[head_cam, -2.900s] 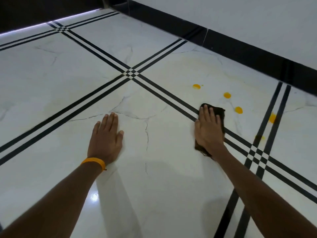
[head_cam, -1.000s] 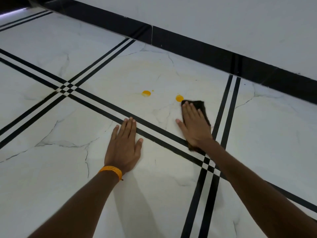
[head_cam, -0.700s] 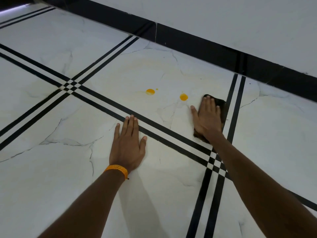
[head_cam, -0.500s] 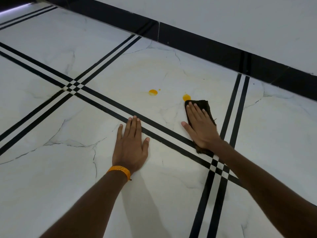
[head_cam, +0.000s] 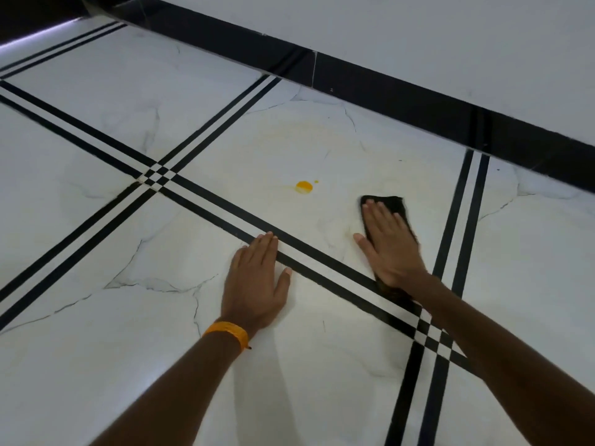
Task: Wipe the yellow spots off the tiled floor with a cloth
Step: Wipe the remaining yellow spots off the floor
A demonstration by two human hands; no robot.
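Note:
A dark cloth (head_cam: 391,202) lies flat on the white marble floor (head_cam: 322,349), and my right hand (head_cam: 389,243) presses down on it with straight fingers. Only the cloth's far end and a strip near my wrist show. One yellow spot (head_cam: 304,187) with a tiny droplet beside it sits on the tile to the left of the cloth, apart from it. A faint yellowish smear spreads over that tile. My left hand (head_cam: 256,281), with an orange wristband, rests flat on the floor across a black stripe, holding nothing.
Double black stripes (head_cam: 193,194) cross the floor and meet in small checkered squares. A black skirting band (head_cam: 402,91) runs along the white wall at the back right. A bright strip of light lies at the far left edge.
My right hand has slid the cloth over the nearer yellow spot, which no longer shows. One spot is still in view. My left hand stays planted.

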